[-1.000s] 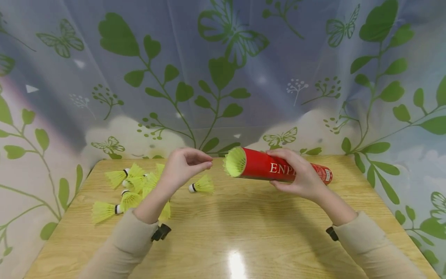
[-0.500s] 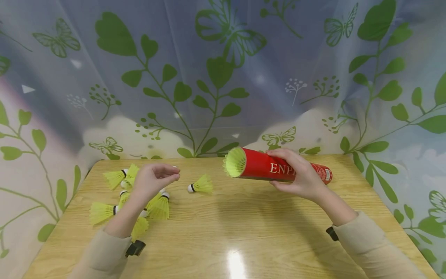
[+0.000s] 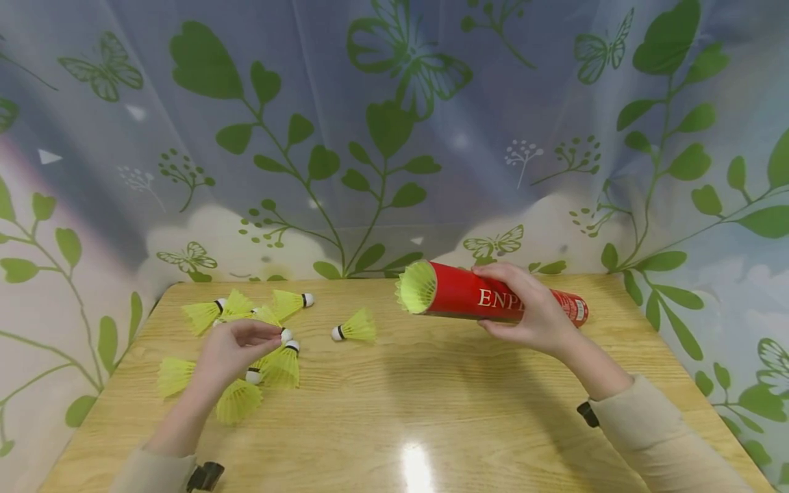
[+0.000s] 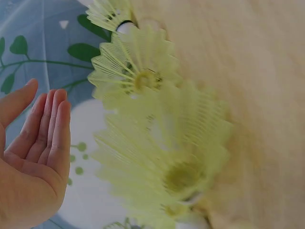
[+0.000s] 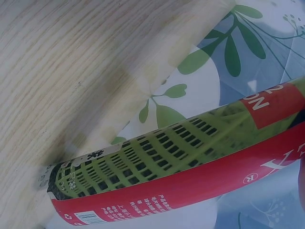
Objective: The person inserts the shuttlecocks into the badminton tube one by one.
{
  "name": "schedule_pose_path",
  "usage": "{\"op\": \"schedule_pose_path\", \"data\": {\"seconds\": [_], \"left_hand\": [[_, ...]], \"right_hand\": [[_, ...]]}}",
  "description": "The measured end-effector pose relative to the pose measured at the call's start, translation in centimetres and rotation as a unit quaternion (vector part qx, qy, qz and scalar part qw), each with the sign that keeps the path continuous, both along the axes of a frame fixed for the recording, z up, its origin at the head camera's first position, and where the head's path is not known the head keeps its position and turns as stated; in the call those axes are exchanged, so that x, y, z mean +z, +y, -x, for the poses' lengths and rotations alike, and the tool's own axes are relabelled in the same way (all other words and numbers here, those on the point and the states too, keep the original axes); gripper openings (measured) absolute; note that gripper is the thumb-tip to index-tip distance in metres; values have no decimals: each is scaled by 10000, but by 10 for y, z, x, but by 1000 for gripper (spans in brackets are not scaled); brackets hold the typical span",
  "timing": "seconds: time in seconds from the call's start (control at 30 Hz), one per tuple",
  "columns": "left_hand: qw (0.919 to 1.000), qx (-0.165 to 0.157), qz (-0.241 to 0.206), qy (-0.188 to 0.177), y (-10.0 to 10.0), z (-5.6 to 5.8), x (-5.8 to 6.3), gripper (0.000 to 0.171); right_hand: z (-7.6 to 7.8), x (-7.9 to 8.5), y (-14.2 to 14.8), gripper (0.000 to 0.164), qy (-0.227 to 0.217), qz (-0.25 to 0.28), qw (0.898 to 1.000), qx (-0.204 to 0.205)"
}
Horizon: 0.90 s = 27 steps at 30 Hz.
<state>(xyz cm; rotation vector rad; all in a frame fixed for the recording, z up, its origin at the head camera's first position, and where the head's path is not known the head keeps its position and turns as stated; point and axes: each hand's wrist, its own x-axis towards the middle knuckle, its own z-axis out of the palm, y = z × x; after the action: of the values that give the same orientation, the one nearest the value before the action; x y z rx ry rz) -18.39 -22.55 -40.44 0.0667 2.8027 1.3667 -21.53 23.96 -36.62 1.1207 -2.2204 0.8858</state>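
Over the desk [image 3: 431,404], right hand [image 3: 536,311] has its grip round the red shuttlecock tube [image 3: 487,298], mouth turned leftward for loading; left hand [image 3: 231,349], fingers relaxed and empty, hovers at the yellow shuttlecock pile [image 3: 271,359].

A heap of shuttlecocks [image 3: 259,349] lies on the counter [image 3: 431,411] at the left. One lone shuttlecock [image 3: 353,327] lies right of it. The tube [image 3: 487,298] is further right, above the counter.

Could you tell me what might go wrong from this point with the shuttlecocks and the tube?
The left hand hovers over bunched shuttlecocks; grabbing there could crush skirts or lift two at once. The right hand holds the red tube nearly level, its mouth already showing a skirt, so that shuttlecock might slide out.
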Motion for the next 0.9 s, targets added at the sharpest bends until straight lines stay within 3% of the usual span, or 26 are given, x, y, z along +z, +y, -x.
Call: {"op": "schedule_pose_path", "data": {"seconds": [0.2, 0.43, 0.9], "left_hand": [[9995, 71, 288, -78, -12, -8, -7, 35], [9990, -79, 438, -41, -20, -10, -21, 29], [9983, -282, 516, 24, -23, -12, -32, 26]], "right_hand": [[0, -1, 0, 79, -38, 9, 10000, -29], [-1, -2, 0, 79, -12, -14, 10000, -20], [0, -5, 1, 78, 14, -17, 10000, 21]]}}
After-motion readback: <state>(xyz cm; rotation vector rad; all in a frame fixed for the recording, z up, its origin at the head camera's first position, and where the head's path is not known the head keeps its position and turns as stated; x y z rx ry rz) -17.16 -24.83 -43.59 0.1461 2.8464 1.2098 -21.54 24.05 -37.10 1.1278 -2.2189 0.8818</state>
